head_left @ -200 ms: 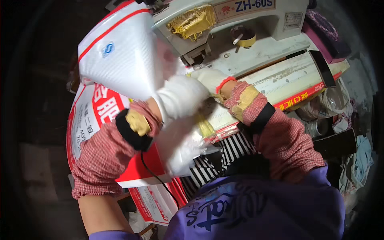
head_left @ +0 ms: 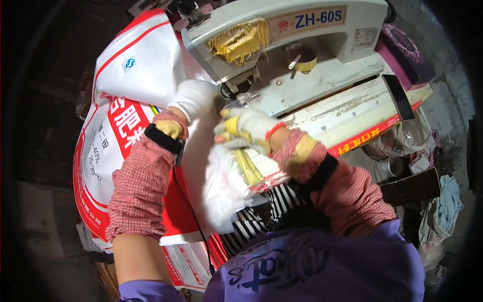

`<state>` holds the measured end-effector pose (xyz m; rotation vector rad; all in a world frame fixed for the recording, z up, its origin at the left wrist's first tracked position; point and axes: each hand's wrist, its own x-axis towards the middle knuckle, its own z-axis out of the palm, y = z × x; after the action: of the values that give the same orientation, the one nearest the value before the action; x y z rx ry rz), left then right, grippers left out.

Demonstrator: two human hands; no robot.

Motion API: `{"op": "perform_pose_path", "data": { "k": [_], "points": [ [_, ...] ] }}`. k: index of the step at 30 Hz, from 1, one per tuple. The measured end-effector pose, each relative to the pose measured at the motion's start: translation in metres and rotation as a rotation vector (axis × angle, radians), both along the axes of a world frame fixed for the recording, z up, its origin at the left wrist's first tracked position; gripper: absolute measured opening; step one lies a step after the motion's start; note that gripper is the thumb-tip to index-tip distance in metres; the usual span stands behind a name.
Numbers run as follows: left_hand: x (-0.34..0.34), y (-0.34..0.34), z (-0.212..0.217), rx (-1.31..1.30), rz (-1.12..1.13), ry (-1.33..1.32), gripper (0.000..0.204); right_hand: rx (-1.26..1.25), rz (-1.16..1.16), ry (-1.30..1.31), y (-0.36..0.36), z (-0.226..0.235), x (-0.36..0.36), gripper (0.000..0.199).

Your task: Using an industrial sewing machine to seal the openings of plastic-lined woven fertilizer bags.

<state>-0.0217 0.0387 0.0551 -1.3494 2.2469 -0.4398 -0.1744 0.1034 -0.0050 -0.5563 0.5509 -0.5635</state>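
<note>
My left hand (head_left: 195, 98), in a white glove, presses on a white woven sack with red print (head_left: 136, 70) just left of the sewing head of a grey-white industrial sewing machine (head_left: 282, 35). My right hand (head_left: 245, 130), in a white and yellow glove, grips the bunched edge of the sack and its clear inner liner (head_left: 221, 186) in front of the needle area. The sack hangs from the machine bed down past my lap. Both forearms wear red checked sleeve covers with black wrist straps.
A yellow thread bundle (head_left: 240, 39) hangs on the machine head. A ruler strip (head_left: 347, 113) runs along the machine table's front edge. More printed sacks (head_left: 95, 166) lie at my left. A metal can (head_left: 387, 168), rags and clutter lie at the right.
The sack has been pulled down and to the left, uncovering the machine head. Both hands now sit closer to the needle area.
</note>
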Motion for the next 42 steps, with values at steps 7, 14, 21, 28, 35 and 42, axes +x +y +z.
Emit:
{"op": "perform_pose_path", "data": {
  "k": [7, 14, 21, 28, 35, 42],
  "points": [
    [0.031, 0.125, 0.084, 0.276, -0.075, 0.429, 0.006, -1.667, -0.456, 0.95, 0.015, 0.01, 0.016, 0.038],
    [0.092, 0.272, 0.15, -0.779, -0.204, 0.613, 0.018, -1.848, -0.459, 0.42, 0.038, 0.074, 0.044, 0.012],
    [0.084, 0.357, 0.036, 0.035, 0.795, 1.978, 0.038, -0.571, -0.288, 0.118, 0.064, 0.04, 0.069, 0.013],
    [0.171, 0.331, -0.058, -0.653, 0.637, 1.569, 0.039, -0.287, 0.277, 0.034, 0.184, 0.022, 0.116, 0.016],
    [0.204, 0.435, -0.012, -0.454, 0.9, 2.627, 0.036, -0.033, 0.722, -0.324, 0.167, 0.025, 0.085, 0.018],
    [0.175, 0.647, -0.058, -0.801, 1.299, 2.097, 0.047, 0.191, 0.255, -0.502, 0.131, -0.009, 0.086, 0.052]
  ]
}}
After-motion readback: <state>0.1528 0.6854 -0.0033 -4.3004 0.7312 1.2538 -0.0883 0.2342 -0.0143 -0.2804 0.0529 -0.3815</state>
